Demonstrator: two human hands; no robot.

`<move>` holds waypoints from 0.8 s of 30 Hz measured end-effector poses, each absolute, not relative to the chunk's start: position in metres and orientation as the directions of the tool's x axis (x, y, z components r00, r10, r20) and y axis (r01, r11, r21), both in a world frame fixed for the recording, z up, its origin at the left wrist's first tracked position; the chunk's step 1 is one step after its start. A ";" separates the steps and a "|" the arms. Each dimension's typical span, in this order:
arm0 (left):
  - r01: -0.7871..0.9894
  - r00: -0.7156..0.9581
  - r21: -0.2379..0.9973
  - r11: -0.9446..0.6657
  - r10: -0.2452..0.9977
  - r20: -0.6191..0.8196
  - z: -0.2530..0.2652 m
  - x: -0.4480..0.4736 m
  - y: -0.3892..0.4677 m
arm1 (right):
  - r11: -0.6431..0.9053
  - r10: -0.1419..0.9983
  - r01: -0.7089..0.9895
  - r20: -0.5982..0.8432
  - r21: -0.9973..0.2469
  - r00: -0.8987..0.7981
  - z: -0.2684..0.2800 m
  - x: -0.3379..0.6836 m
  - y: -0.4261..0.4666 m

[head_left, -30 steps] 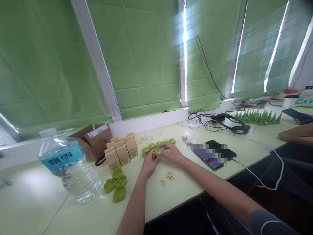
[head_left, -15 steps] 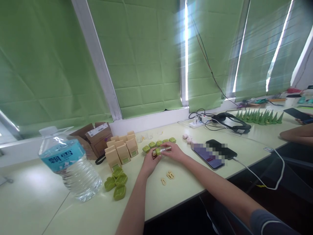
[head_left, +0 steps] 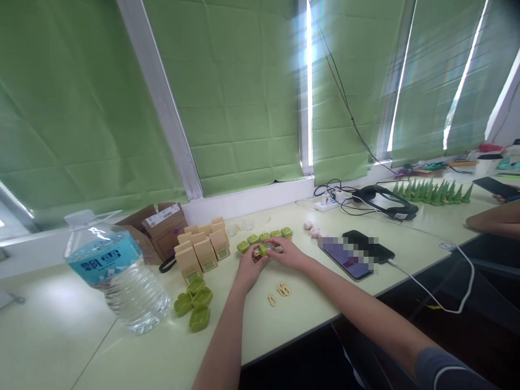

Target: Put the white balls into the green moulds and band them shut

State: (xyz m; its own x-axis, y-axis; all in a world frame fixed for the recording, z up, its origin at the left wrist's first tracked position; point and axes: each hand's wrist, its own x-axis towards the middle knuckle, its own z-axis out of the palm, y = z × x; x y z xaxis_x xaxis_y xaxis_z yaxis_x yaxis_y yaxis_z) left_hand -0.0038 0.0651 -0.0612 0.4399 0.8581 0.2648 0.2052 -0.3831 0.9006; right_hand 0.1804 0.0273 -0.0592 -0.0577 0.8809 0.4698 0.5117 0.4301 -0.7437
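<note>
My left hand (head_left: 252,261) and my right hand (head_left: 286,252) meet above the table, fingers closed round one small green-and-clear container (head_left: 263,249). The left fingers grip its green end; its clear part lies by the right fingertips, partly covered. Just behind them stands a row of similar small green-topped containers (head_left: 253,239). Several cream-coloured loops (head_left: 283,290) lie on the tabletop in front of my hands. Left of my left forearm sit several open green cups (head_left: 199,317), some flower-shaped or squarish.
Upright beige pieces (head_left: 188,261) stand left, before an open cardboard box (head_left: 158,225) and a large water bottle (head_left: 117,276). To the right are phones (head_left: 345,259), pinkish-white pieces (head_left: 313,230), a black headset (head_left: 384,203), cables and green cones (head_left: 434,193). Another person's arm (head_left: 493,221) rests far right.
My hands stay in nearly the same place. The container has turned slightly, and less of its clear part shows between my fingers. The other person's phone has shifted a little.
</note>
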 end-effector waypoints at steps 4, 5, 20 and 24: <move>0.236 0.390 0.881 -0.409 0.871 0.300 -0.058 -0.003 0.063 | 0.409 0.904 0.472 0.416 -0.781 -0.095 -0.061 0.181 0.027; 0.239 0.387 0.876 -0.418 0.869 0.309 -0.057 -0.003 0.062 | 0.398 0.911 0.468 0.399 -0.789 -0.103 -0.061 0.182 0.027; 0.295 0.442 0.738 -0.606 0.772 0.457 -0.050 0.000 0.052 | 0.395 0.915 0.500 0.379 -0.771 -0.138 -0.058 0.180 0.024; 0.280 0.437 0.744 -0.607 0.770 0.464 -0.050 0.001 0.052 | 0.411 0.908 0.468 0.398 -0.783 -0.131 -0.058 0.180 0.025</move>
State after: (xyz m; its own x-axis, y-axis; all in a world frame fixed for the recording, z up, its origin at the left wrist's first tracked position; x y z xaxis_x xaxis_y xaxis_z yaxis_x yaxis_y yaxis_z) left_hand 0.0006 0.0522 -0.0498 0.4370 0.7705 0.4642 0.2797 -0.6069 0.7440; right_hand 0.1803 0.0248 -0.0584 -0.1313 0.9079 0.3981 0.4675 0.4108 -0.7827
